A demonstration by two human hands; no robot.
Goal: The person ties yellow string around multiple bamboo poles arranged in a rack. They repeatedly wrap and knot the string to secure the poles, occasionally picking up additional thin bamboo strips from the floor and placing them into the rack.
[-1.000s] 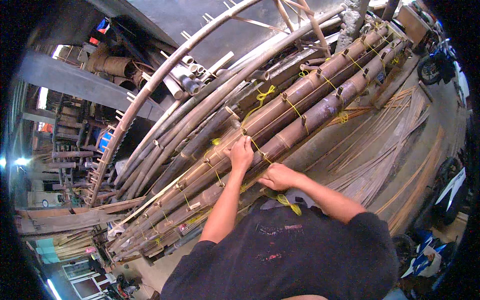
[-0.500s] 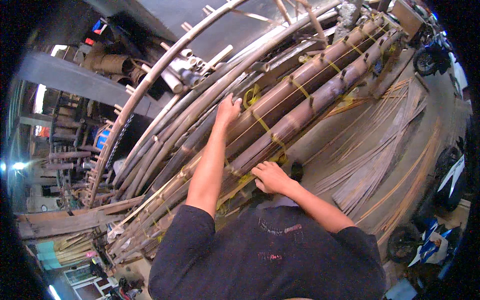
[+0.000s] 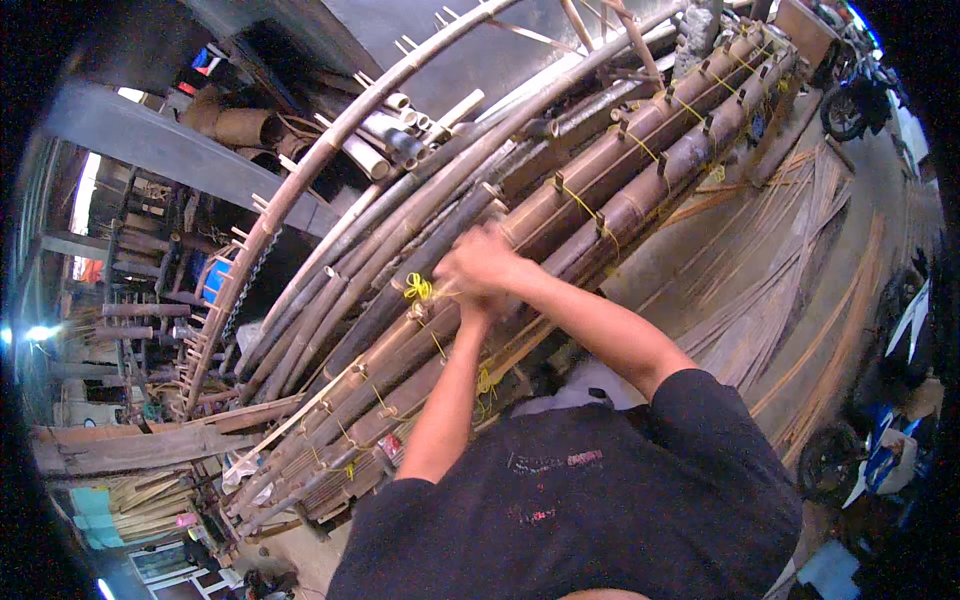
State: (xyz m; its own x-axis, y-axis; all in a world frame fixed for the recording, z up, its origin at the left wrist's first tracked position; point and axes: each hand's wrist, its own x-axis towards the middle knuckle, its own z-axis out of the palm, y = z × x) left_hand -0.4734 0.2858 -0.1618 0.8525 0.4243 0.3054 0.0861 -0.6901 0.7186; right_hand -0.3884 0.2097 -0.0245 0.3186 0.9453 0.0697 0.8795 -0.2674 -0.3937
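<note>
Both my hands meet over a row of long brown bamboo poles [image 3: 590,180] bound with thin yellow cord [image 3: 583,199]. My right hand [image 3: 477,262] reaches across from the right, with its fingers curled and blurred. Whatever is inside them is hidden. Beneath it, my left hand [image 3: 484,302] is mostly covered; only the part by the wrist shows plainly. Close to the hands on the left, a looped bunch of bright yellow cord [image 3: 418,288] sits on the poles. Short dark pegs [image 3: 558,182] stick up from the bamboo at intervals.
A curved bamboo rail [image 3: 300,178] with short pegs arches along the far side, near pale cut tubes [image 3: 365,157]. Split bamboo strips [image 3: 770,270] lie on the floor to the right. Motorcycles [image 3: 850,110] stand at the right rim. A wooden beam [image 3: 150,445] lies at the left.
My right hand has moved up and left from the near side of the poles onto my left hand. My left hand has come slightly nearer. My view has shifted a little.
</note>
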